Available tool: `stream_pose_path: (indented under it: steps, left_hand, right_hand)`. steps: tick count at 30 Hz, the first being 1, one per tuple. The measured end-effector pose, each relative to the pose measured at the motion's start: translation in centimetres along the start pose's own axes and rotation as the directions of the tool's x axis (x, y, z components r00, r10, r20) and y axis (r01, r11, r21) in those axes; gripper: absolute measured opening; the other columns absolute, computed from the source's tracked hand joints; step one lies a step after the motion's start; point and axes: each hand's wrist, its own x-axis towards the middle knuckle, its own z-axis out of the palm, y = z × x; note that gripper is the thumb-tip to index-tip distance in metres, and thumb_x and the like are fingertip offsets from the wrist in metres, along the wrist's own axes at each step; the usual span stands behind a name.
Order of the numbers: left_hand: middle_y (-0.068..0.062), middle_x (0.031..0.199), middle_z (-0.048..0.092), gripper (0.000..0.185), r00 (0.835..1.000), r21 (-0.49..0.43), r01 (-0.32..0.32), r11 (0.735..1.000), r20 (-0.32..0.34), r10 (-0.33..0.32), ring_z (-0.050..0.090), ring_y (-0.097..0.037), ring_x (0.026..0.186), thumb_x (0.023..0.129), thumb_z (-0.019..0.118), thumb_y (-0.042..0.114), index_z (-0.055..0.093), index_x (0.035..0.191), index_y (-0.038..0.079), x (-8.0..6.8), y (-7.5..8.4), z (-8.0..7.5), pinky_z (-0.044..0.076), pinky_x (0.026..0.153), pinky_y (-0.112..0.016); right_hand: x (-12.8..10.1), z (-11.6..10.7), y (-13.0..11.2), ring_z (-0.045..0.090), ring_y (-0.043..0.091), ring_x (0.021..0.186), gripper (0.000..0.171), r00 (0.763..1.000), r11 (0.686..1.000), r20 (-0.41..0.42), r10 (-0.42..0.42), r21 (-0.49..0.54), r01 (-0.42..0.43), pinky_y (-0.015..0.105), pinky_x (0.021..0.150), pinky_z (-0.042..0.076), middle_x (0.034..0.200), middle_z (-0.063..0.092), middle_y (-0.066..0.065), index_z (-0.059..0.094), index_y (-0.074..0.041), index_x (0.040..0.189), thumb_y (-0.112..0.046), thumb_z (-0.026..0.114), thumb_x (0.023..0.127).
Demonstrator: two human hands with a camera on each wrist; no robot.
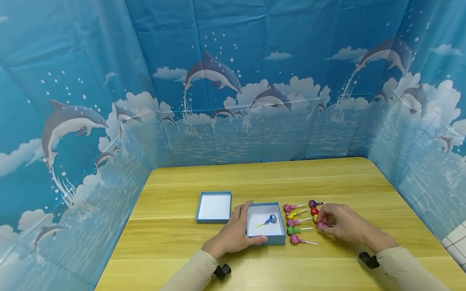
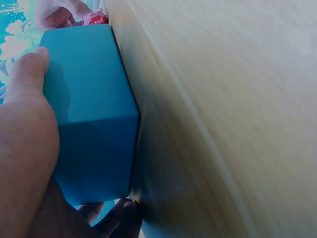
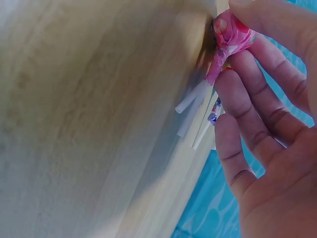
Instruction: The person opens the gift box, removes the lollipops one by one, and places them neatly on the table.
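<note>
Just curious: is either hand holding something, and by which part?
Right hand pinches a pink-wrapped lollipop by its head; left hand grips the open blue cardboard box at its corner.

The tabletop (image 1: 184, 273) is pale yellow wood with a fine lengthwise grain. The open box (image 1: 280, 238) at the frame's centre is teal blue outside and white inside, and holds a lollipop (image 1: 272, 218) wrapped in blue with a yellow-green stick. The box lid (image 1: 214, 206), just left of it, shows the same teal rim and white inside. Right of the box lie lollipops wrapped in pink (image 1: 287, 208), yellow (image 1: 291, 215), green (image 1: 290, 230), red (image 1: 314, 211) and dark purple (image 1: 312, 203). The pink-wrapped lollipop (image 3: 232, 37) in the right wrist view has red patches. The backdrop (image 1: 228, 74) is blue, printed with grey dolphins, white clouds and bubbles. Both sleeves (image 1: 185, 282) are beige.
</note>
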Motion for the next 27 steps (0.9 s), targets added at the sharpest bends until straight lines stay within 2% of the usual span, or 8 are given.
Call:
stream_pose_path:
  steps: [18, 27]
  left_hand:
    - [-0.023, 0.185, 0.032, 0.125, 1.0, 0.006, -0.007, 1.0, -0.009, 0.007, 0.049, -0.04, 0.161, 0.101, 0.086, 0.067, 0.01, 0.188, 0.019, 0.21, -0.42, 0.3, 0.054, 0.128, -0.062]
    - [-0.023, 0.185, 0.032, 0.126, 1.0, 0.001, -0.007, 1.0, -0.011, 0.007, 0.049, -0.04, 0.16, 0.101, 0.086, 0.067, 0.01, 0.188, 0.019, 0.19, -0.43, 0.32, 0.055, 0.127, -0.062]
  right_hand:
    - [-0.18, 0.13, 0.38, 0.062, -0.002, 0.082, 0.027, 1.0, 1.0, -0.005, -0.019, -0.016, 0.019, 0.025, 0.071, 0.058, 0.095, 0.072, -0.014, 0.08, -0.019, 0.104, -0.023, 0.104, 0.091]
    - [0.2, -0.49, -0.5, 0.063, 0.0, 0.081, 0.021, 1.0, 0.999, -0.005, -0.023, -0.029, 0.023, 0.025, 0.071, 0.057, 0.095, 0.073, -0.014, 0.081, -0.022, 0.103, -0.02, 0.1, 0.095]
